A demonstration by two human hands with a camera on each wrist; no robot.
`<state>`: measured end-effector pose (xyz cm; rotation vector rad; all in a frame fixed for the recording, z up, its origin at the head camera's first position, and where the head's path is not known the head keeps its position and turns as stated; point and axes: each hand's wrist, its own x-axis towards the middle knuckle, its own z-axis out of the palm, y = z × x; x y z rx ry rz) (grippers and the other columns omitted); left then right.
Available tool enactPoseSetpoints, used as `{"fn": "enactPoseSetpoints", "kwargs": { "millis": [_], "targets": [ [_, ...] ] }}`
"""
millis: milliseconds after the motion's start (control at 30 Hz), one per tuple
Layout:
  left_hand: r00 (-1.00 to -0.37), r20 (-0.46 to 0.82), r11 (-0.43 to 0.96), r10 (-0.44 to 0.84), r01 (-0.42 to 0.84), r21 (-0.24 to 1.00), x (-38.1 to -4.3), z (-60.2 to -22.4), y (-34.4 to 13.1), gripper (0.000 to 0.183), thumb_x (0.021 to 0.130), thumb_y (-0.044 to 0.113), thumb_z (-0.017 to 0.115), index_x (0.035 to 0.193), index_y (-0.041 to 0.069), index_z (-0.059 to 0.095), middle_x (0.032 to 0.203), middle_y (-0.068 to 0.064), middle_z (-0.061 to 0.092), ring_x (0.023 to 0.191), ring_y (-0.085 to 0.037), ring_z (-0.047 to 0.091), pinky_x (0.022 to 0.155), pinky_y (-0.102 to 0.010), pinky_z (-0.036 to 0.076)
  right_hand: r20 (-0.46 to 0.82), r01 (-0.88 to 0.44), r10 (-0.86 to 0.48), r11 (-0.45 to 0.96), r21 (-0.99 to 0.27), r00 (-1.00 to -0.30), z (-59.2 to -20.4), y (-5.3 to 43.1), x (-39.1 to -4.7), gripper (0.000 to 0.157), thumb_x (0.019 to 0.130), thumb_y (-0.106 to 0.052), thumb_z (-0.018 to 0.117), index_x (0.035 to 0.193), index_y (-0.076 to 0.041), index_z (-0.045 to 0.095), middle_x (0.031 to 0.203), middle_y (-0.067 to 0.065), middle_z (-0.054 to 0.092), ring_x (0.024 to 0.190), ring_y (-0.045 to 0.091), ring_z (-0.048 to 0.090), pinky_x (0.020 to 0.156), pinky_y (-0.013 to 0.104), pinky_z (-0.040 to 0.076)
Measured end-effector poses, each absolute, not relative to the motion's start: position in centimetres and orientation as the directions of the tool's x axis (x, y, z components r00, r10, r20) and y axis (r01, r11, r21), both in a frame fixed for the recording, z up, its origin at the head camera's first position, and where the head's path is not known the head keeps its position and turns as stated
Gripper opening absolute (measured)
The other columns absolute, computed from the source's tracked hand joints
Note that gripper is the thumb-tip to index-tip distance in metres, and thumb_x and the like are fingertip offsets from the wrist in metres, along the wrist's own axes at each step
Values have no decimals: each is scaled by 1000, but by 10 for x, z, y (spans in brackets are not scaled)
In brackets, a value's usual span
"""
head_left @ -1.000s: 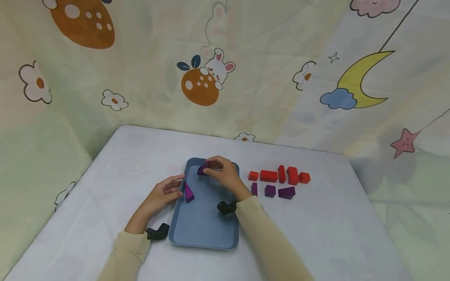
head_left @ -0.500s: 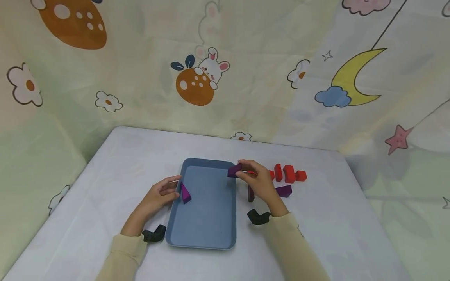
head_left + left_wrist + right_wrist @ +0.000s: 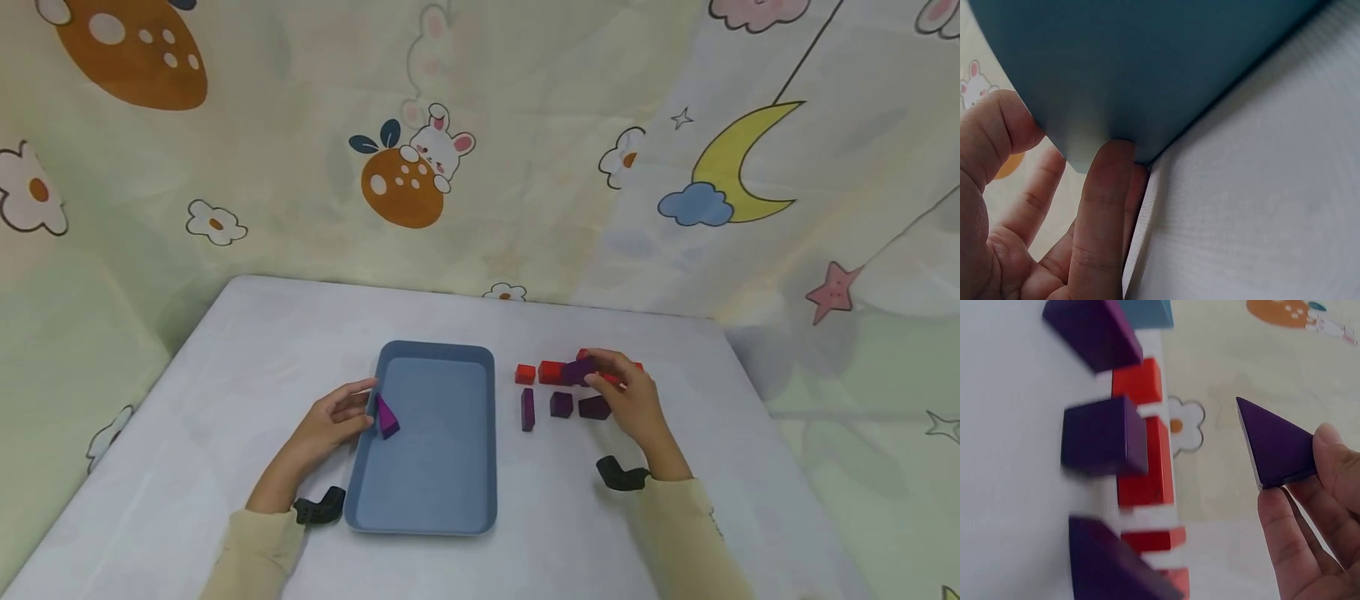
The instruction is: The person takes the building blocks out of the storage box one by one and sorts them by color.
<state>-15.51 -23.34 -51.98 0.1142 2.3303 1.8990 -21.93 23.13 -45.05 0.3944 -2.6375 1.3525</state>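
In the head view my right hand is raised over the rows of blocks on the right, pinching a purple wedge-shaped block. The right wrist view shows the three-cornered face of this purple block between thumb and fingertips. My left hand rests at the left edge of a blue-grey tray. Up close, its fingertips touch the tray's outer wall. Inside the tray, against the left wall, lies a magenta-purple triangular block.
Right of the tray is a row of red blocks, partly hidden by my right hand. In front of it stand a thin upright purple block, a purple cube-like block and a longer purple block. A patterned cloth hangs behind.
My right hand has carried the purple wedge-shaped block from above the tray's far end rightwards, out over the red row. The left hand stays at the tray; the head view has shifted slightly.
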Motion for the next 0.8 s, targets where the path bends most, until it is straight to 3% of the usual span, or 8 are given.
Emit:
{"fn": "enactPoseSetpoints", "kwargs": {
  "millis": [133, 233, 433, 500, 567, 633, 700, 800],
  "targets": [
    [-988, -45, 198, 145, -15, 980, -152, -521, -236, 65, 100, 4, 71, 160, -3, 47, 155, -38, 49, 136, -50, 58, 92, -24, 56, 290, -313, -133, 572, -759, -948, -455, 250, -215, 40, 104, -3, 69, 143, 4, 63, 133, 25, 70, 116, 11, 67, 91, 6, 46],
    [-988, -43, 184, 146, -16, 983, -151, -522, -237, 65, 101, 4, 71, 160, -3, 47, 155, -38, 50, 134, -49, 59, 91, -23, 56, 319, -323, -109, 562, -761, -941, -462, 263, -213, 40, 104, -1, 68, 143, 6, 62, 134, 28, 69, 111, -6, 59, 91, 5, 45],
    [-988, -47, 181, 145, -21, 983, -152, -522, -237, 65, 100, 5, 71, 160, -2, 47, 154, -37, 51, 133, -45, 62, 90, -24, 57, 315, -263, -9, 573, -776, -949, -475, 284, -207, 40, 105, 1, 66, 143, 9, 61, 135, 32, 66, 107, -15, 54, 96, 3, 40],
    [-988, -49, 181, 145, -22, 983, -153, -522, -237, 65, 100, 5, 71, 160, -3, 47, 155, -37, 50, 133, -45, 61, 90, -24, 57, 293, -219, 23, 608, -763, -956, -479, 289, -206, 40, 105, -1, 67, 144, 7, 61, 137, 31, 66, 109, -10, 58, 97, 2, 37],
    [-988, -49, 177, 144, -23, 984, -153, -522, -236, 65, 100, 4, 71, 160, -3, 47, 154, -38, 50, 132, -44, 62, 89, -24, 57, 256, -170, 44, 636, -753, -966, -481, 293, -204, 41, 105, -2, 67, 144, 6, 61, 139, 30, 66, 113, 5, 66, 99, 4, 38],
    [-988, -47, 174, 146, -21, 984, -153, -523, -236, 65, 100, 4, 71, 160, -3, 47, 155, -38, 50, 132, -43, 62, 89, -24, 57, 210, -128, 47, 655, -744, -977, -482, 297, -202, 41, 106, -1, 66, 145, 6, 60, 142, 31, 64, 121, 26, 69, 107, 17, 46],
    [-988, -45, 171, 148, -19, 985, -154, -523, -235, 65, 100, 3, 71, 160, -4, 47, 155, -38, 50, 132, -42, 63, 89, -24, 57, 150, -83, 46, 657, -750, -988, -484, 299, -201, 42, 106, 0, 65, 147, 6, 58, 147, 31, 61, 129, 43, 64, 115, 35, 47],
    [-988, -44, 173, 150, -18, 985, -155, -523, -234, 65, 100, 4, 71, 160, -3, 47, 154, -38, 50, 131, -40, 63, 89, -24, 57, 54, -15, 41, 644, -765, -998, -487, 302, -200, 44, 108, 0, 62, 151, 6, 53, 153, 33, 54, 139, 51, 55, 118, 60, 41]
  ]
}}
